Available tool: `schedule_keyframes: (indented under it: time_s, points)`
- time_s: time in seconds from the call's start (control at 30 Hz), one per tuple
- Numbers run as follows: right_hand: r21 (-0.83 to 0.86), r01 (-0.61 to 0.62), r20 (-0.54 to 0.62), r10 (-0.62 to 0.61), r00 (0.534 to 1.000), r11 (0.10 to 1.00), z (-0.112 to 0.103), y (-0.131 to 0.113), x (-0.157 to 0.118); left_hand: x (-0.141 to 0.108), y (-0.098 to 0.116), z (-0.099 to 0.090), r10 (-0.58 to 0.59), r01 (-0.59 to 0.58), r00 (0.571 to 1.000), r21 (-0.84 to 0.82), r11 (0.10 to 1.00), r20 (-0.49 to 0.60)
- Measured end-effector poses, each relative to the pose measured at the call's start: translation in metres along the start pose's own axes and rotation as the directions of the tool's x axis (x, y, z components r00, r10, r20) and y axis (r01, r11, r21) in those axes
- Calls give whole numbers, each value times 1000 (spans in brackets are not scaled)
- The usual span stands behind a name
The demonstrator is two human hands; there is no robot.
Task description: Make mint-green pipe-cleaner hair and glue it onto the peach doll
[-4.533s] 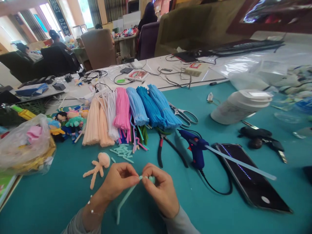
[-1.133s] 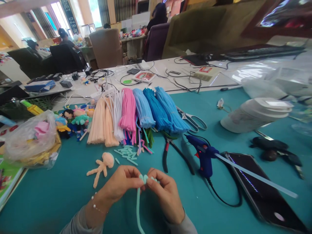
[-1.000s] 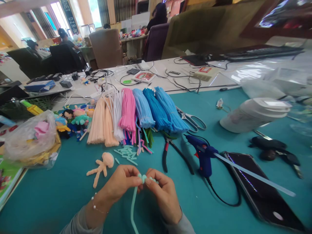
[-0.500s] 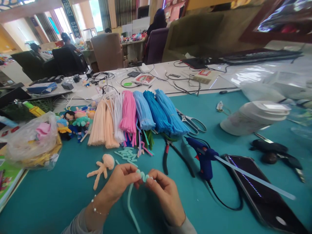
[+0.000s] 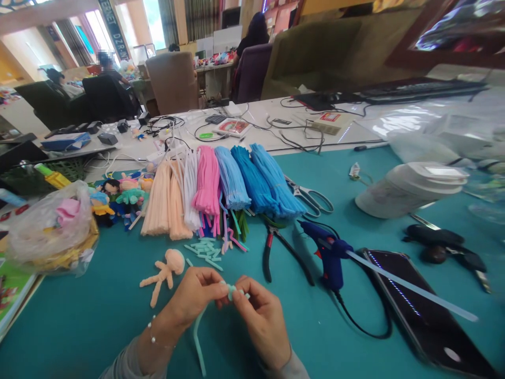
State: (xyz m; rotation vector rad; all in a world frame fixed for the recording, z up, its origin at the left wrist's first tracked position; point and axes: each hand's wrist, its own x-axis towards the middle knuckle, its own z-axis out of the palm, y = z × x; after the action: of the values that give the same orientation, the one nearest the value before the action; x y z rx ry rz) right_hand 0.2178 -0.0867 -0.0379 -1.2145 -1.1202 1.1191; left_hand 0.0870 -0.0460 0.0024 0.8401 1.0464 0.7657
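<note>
Between my fingertips is a mint-green pipe cleaner, bunched into small folds at the top, with its long tail hanging down below my left hand. My left hand pinches the folded part from the left. My right hand pinches it from the other side, thumb and forefinger closed. The fingers partly hide the folds. Just left of my left hand lies a peach doll figure with a round head and thin limbs. Short cut mint pieces are scattered on the green mat beyond my hands.
Pipe-cleaner bundles lie across the mat's back. Right of my hands are pliers, a blue glue gun with its cord, a phone, scissors and a lidded cup. Small dolls and a plastic bag stand left.
The folds between my fingers are pressed closer together and less of them shows. The pipe cleaner's hanging tail has swung left. My right hand has shifted slightly left.
</note>
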Motion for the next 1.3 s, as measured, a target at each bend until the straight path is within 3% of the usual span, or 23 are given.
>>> schedule_keyframes:
  time_s: [0.13,0.43,0.73,0.93,1.13,1.3]
  points:
    - [11,9,-37,-8,999,1000,-1,-2,2,-1,0,0,-14,14,1000,-20,1000,-5]
    - [138,-97,28,93,995,986,-3,-13,3,1,1,3,-43,38,998,-113,993,-39]
    - [126,-123,140,105,985,984,-7,-24,6,0,-3,2,-12,10,1000,-112,994,-21]
    - [121,-107,125,92,988,987,-6,-22,4,1,-7,0,-15,16,1000,-97,995,10]
    - [288,-195,140,160,977,937,1,-27,6,2,-7,1,-24,29,999,-119,992,43]
    - [364,-197,116,166,979,910,7,-26,4,2,-7,1,-31,40,997,-132,990,68]
